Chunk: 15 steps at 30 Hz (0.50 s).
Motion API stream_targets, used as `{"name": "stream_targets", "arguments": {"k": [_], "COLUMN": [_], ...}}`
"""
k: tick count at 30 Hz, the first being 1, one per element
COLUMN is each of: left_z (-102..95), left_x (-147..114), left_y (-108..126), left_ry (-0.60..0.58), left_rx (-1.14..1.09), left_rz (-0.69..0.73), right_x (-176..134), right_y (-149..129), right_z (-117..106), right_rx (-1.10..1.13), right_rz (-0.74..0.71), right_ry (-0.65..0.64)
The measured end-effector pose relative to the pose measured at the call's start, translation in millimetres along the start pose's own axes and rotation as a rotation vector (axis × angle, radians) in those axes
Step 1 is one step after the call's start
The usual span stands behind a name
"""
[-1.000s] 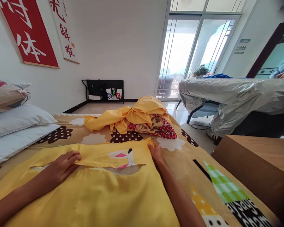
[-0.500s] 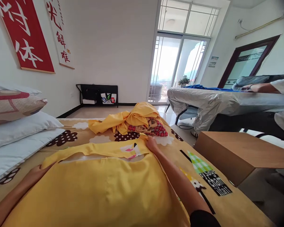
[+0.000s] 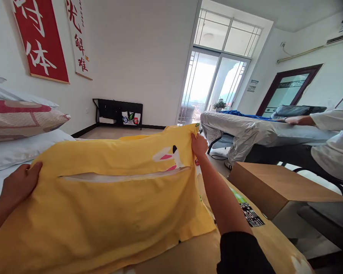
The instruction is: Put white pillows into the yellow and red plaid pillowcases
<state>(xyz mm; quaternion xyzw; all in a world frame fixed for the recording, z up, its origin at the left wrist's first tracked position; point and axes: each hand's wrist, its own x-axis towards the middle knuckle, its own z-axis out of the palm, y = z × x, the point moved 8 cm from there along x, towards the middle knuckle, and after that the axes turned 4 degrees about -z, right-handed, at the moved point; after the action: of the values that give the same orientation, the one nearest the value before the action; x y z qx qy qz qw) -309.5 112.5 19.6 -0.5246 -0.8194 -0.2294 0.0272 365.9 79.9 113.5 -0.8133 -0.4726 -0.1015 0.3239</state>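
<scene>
A yellow pillowcase (image 3: pixel 117 209) with a long slit across it is held up in front of me, over the bed. White shows through the slit, and a printed white-and-pink animal figure lies near its right end. My left hand (image 3: pixel 21 182) grips the left edge, thumb up and fingers closed on the cloth. At the upper right corner, my right hand (image 3: pixel 199 145) pinches the fabric in closed fingers. The raised cloth hides most of the patterned bed sheet (image 3: pixel 274 243) and nearly all of the other yellow cloth behind it.
Stacked pillows (image 3: pixel 23 118) stand at the left. A cardboard box (image 3: pixel 286 182) sits right of the bed. Beyond it, a person in white (image 3: pixel 331 125) works at a plastic-covered table (image 3: pixel 246 125) with blue cloth. A black low rack (image 3: pixel 117 110) stands against the far wall.
Both hands have risen, lifting the pillowcase's far edge off the bed. Its near edge now shows, and the cloth behind it has become mostly hidden. My view has shifted slightly.
</scene>
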Motion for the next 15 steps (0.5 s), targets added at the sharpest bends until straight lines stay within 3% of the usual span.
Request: {"name": "stream_targets", "arguments": {"k": [3, 5, 8, 9, 11, 13, 15], "left_z": [4.9, 18.5, 71.4, 93.6, 128.0, 147.1, 152.9], "left_x": [-25, -50, -96, -108, -121, -126, -129], "left_y": [34, 53, 68, 66, 54, 41, 28], "left_ry": [-0.004, 0.019, -0.154, -0.220, -0.235, -0.199, -0.160], "left_rx": [-0.065, -0.184, -0.267, -0.239, -0.177, -0.160, -0.156], "left_rz": [0.195, 0.409, 0.686, 0.710, 0.673, 0.649, 0.640], "right_x": [-15, -48, -130, -162, -220, -252, -265], "right_y": [-20, -27, -18, -6, 23, 67, 110], "right_z": [12, 30, 70, 86, 118, 134, 138], "right_rx": [-0.052, -0.059, -0.020, -0.005, 0.012, -0.031, -0.083], "right_rz": [-0.043, -0.122, -0.287, -0.332, -0.456, -0.441, -0.385], "right_ry": [-0.080, -0.145, -0.268, -0.326, -0.448, -0.431, -0.417]}}
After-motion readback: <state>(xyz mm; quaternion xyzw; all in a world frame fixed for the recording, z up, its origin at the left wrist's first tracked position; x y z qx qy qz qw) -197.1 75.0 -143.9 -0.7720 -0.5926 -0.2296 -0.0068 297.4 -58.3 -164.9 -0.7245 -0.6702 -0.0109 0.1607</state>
